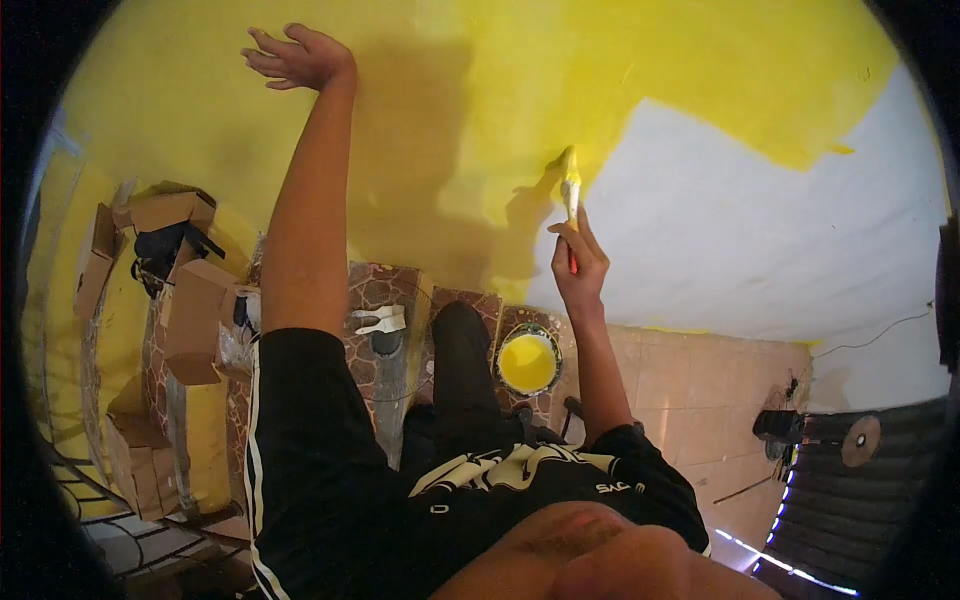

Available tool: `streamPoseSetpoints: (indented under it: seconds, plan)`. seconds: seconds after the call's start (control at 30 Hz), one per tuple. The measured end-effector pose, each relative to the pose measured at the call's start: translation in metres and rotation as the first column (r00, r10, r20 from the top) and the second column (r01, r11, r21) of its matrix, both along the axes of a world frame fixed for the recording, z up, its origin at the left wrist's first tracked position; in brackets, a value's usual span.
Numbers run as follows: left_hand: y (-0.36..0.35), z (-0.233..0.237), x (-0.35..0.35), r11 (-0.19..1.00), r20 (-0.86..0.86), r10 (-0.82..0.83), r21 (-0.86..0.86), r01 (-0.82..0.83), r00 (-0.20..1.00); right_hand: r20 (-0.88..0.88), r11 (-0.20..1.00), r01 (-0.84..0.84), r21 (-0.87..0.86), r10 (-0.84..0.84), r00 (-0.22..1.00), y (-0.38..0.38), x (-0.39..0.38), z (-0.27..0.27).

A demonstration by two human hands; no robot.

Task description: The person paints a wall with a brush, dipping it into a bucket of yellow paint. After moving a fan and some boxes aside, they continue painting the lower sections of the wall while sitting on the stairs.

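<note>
My right hand (pixel 581 262) is closed around the handle of a paintbrush (pixel 571 185). The brush points up the wall, its yellow-coated bristles at the border between yellow paint and a white patch (pixel 690 215). My left hand (pixel 303 58) is raised high on the left, fingers spread, against or close to the yellow wall (pixel 410 120); whether the palm touches cannot be told. Nothing is in it. Below my right hand, a bucket of yellow paint (pixel 528 362) stands on the floor beside my leg.
Open cardboard boxes (pixel 195 310) stand at the left, one holding a black bag (pixel 160 255). A pale brush-like item (pixel 380 320) rests on a grey container near my leg. A fan (pixel 861 441) is at the right by a dark shutter (pixel 850 520); a cable (pixel 880 325) hangs nearby.
</note>
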State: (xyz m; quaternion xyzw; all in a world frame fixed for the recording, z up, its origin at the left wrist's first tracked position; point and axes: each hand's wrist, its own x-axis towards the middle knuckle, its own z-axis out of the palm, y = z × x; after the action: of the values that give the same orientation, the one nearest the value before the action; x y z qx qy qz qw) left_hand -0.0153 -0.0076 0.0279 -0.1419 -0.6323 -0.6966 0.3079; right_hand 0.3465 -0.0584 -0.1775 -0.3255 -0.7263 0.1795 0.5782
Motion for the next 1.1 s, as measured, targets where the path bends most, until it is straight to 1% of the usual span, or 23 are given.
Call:
streamPoseSetpoints:
  seconds: [0.03,0.07,0.13,0.17,0.23,0.27,0.33,0.37,0.43,0.57,0.63,0.67,0.73,0.77,0.83,0.87,0.93,0.97,1.0,1.07,1.1]
  plan:
    - [0.0,-0.001,-0.001,1.0,0.003,-0.003,0.0,0.003,1.0,0.029,0.996,-0.022,-0.082,0.024,0.999,-0.002,0.0,-0.006]
    - [0.001,-0.001,-0.001,1.0,-0.004,-0.001,0.004,0.001,1.0,0.031,0.996,-0.019,-0.082,0.022,0.999,-0.003,0.001,-0.011]
    - [0.001,0.0,-0.002,1.0,-0.014,0.004,0.014,-0.004,1.0,0.003,0.999,0.024,0.029,-0.024,1.0,-0.004,0.0,-0.012]
    - [0.0,0.0,-0.003,1.0,-0.009,0.003,0.006,-0.003,1.0,0.0,0.999,0.021,0.033,-0.021,1.0,-0.002,-0.001,-0.011]
    - [-0.002,-0.001,-0.002,1.0,-0.004,0.003,-0.007,-0.003,1.0,-0.013,0.991,0.054,0.125,-0.053,0.999,-0.005,0.002,0.001]
    - [-0.002,0.0,-0.001,1.0,0.002,-0.001,-0.002,0.001,1.0,-0.014,0.99,0.052,0.13,-0.05,0.999,-0.002,0.001,0.005]
    - [-0.001,0.0,-0.002,1.0,0.013,-0.004,0.001,0.004,1.0,-0.009,0.998,0.012,0.054,-0.011,1.0,0.001,0.001,0.009]
    - [-0.001,0.0,-0.002,1.0,0.005,0.0,-0.002,0.0,1.0,-0.006,0.999,0.013,0.051,-0.013,1.0,-0.001,0.001,0.006]
    - [0.001,0.0,-0.001,1.0,-0.003,0.005,0.002,-0.005,1.0,-0.014,0.998,0.028,-0.057,-0.029,0.999,-0.003,-0.002,-0.002]
    - [-0.002,-0.001,-0.001,1.0,-0.003,0.005,-0.001,-0.005,1.0,-0.069,0.999,0.03,-0.013,-0.031,0.997,-0.006,-0.002,-0.003]
    - [-0.002,0.001,-0.001,1.0,-0.006,0.008,-0.002,-0.008,1.0,-0.145,0.992,0.024,0.126,-0.005,0.989,-0.005,-0.002,0.014]
    - [-0.003,0.001,0.0,1.0,-0.003,0.001,0.0,-0.001,1.0,-0.144,0.992,0.021,0.128,-0.002,0.99,-0.002,-0.005,0.014]
    - [-0.004,-0.001,-0.001,1.0,0.005,-0.006,0.004,0.006,1.0,-0.353,0.995,-0.099,0.026,0.102,0.93,0.005,-0.008,0.008]
    - [-0.003,-0.001,-0.002,1.0,-0.005,-0.007,0.008,0.007,1.0,-0.35,0.995,-0.1,0.026,0.103,0.931,0.006,-0.008,0.002]
    - [-0.003,-0.001,-0.001,1.0,-0.014,-0.006,0.013,0.006,1.0,-0.384,0.981,-0.084,-0.174,0.011,0.923,0.009,-0.013,-0.015]
    - [-0.003,0.0,0.001,1.0,-0.008,-0.008,0.002,0.008,1.0,-0.386,0.982,-0.089,-0.169,0.017,0.922,0.009,-0.017,-0.023]
    - [-0.003,0.003,-0.001,1.0,-0.005,0.001,-0.005,-0.001,1.0,-0.517,0.982,-0.101,-0.157,0.005,0.856,0.003,-0.028,-0.04]
    - [-0.003,0.001,-0.001,1.0,-0.014,0.003,-0.003,-0.003,1.0,-0.533,0.966,-0.108,-0.237,-0.036,0.845,-0.003,-0.029,-0.05]
    - [-0.003,-0.001,-0.001,1.0,-0.022,0.003,0.0,-0.003,1.0,-0.531,0.964,-0.109,-0.242,-0.037,0.847,-0.007,-0.032,-0.062]
    - [-0.003,-0.001,-0.002,1.0,-0.015,0.003,-0.007,-0.003,1.0,-0.638,0.963,-0.102,-0.251,-0.085,0.765,-0.01,-0.037,-0.086]
    - [-0.002,0.0,-0.003,1.0,-0.009,0.005,-0.01,-0.005,1.0,-0.597,0.946,-0.103,-0.309,-0.108,0.795,-0.015,-0.033,-0.099]
